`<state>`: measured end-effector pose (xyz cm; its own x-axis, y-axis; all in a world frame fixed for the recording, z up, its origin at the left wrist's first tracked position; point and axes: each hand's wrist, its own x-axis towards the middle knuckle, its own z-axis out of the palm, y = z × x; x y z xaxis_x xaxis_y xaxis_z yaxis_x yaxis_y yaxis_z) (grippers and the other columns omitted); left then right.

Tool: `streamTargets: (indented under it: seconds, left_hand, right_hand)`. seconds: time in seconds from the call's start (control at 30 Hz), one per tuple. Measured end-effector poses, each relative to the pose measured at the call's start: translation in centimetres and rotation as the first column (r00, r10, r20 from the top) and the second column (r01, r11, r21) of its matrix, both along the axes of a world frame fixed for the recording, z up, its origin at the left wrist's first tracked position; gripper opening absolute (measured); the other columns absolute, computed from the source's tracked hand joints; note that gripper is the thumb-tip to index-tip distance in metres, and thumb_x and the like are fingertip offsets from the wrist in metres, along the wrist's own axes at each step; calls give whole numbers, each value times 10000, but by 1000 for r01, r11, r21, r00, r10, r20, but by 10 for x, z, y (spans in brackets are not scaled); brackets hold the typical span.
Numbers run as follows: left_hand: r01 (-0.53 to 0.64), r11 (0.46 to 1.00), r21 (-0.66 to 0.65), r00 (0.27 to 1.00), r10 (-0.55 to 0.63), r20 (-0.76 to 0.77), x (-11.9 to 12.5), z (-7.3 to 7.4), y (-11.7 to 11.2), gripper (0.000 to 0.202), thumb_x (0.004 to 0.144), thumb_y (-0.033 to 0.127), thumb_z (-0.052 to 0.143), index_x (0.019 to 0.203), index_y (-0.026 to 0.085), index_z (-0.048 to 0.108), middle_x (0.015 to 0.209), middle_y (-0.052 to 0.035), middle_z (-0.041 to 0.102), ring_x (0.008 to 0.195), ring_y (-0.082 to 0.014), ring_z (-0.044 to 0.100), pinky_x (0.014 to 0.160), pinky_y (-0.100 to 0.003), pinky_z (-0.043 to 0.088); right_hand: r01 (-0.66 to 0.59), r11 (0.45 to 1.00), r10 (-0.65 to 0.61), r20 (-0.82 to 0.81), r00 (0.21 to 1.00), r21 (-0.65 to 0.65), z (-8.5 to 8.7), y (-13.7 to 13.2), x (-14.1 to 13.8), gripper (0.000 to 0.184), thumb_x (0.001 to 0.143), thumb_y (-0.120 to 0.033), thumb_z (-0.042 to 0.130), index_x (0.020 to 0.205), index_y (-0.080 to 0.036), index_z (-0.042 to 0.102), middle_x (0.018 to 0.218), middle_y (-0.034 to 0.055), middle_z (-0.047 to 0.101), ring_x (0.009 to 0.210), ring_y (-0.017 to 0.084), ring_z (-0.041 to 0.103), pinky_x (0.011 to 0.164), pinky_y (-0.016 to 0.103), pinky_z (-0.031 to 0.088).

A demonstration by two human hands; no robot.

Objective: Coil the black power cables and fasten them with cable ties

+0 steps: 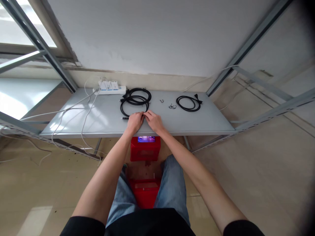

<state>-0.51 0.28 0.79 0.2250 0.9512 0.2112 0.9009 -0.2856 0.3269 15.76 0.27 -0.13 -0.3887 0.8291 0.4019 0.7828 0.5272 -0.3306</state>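
Two coils of black cable lie overlapping at the middle of the grey shelf: a nearer coil and one behind it. At the front right edge of the nearer coil, my left hand and my right hand meet with their fingertips pinched together on the cable. What exactly lies between the fingertips is too small to make out. A plug end sticks out left of my left hand. To the right rests a separate coiled black cable. Small black ties lie between the coils.
A white power strip with several adapters stands at the back left, its white cords hanging over the front edge. Metal posts frame the shelf. Below are a red box and a red stool-like object between my legs.
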Motion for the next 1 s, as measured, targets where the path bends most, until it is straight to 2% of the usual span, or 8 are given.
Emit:
streamTargets:
  seconds: [0.23, 0.5, 0.7, 0.87, 1.0]
  left_hand:
    - [3, 1000, -3, 1000, -3, 15, 0, 0, 0, 345, 1102, 299, 427, 1255, 230, 728, 1206, -145, 794, 1133, -301, 731, 937, -363, 497]
    - [22, 999, 27, 1000, -22, 7, 0, -2, 0, 332, 1101, 296, 430, 1223, 226, 731, 1184, -141, 797, 1122, -299, 732, 921, -357, 492]
    - [18, 1000, 5, 1000, -18, -2, 0, 0, -1, 331, 1101, 295, 431, 1236, 228, 726, 1210, -140, 792, 1132, -288, 726, 936, -350, 488]
    - [13, 1000, 5, 1000, -13, -6, 0, -1, -1, 355, 1111, 320, 411, 1249, 236, 727, 1208, -141, 791, 1121, -289, 728, 926, -350, 489]
    - [10, 1000, 10, 1000, -10, -8, 0, -3, 0, 341, 1105, 317, 424, 1237, 242, 729, 1179, -137, 796, 1094, -295, 734, 903, -351, 488]
  right_hand:
    - [23, 999, -25, 51, 998, 40, -1, -1, 0, 340, 1132, -211, 428, 1203, -235, 760, 1210, 112, 715, 1144, 252, 647, 830, 327, 481]
    - [21, 993, -32, 99, 995, 115, -7, 4, -1, 324, 1134, -210, 432, 1174, -212, 754, 1173, 132, 713, 1164, 278, 613, 906, 369, 486]
    - [61, 996, -64, 51, 997, 62, -5, 3, -3, 314, 1138, -268, 454, 1161, -207, 761, 1162, 143, 719, 1146, 286, 632, 908, 368, 486]
    - [85, 996, -86, -32, 996, -24, 1, 4, -2, 303, 1135, -282, 466, 1145, -223, 762, 1171, 108, 738, 1039, 252, 677, 866, 339, 485]
    - [81, 996, -82, -53, 995, -25, 1, 5, -2, 284, 1122, -268, 481, 1125, -219, 760, 1152, 103, 745, 1015, 248, 685, 859, 332, 484]
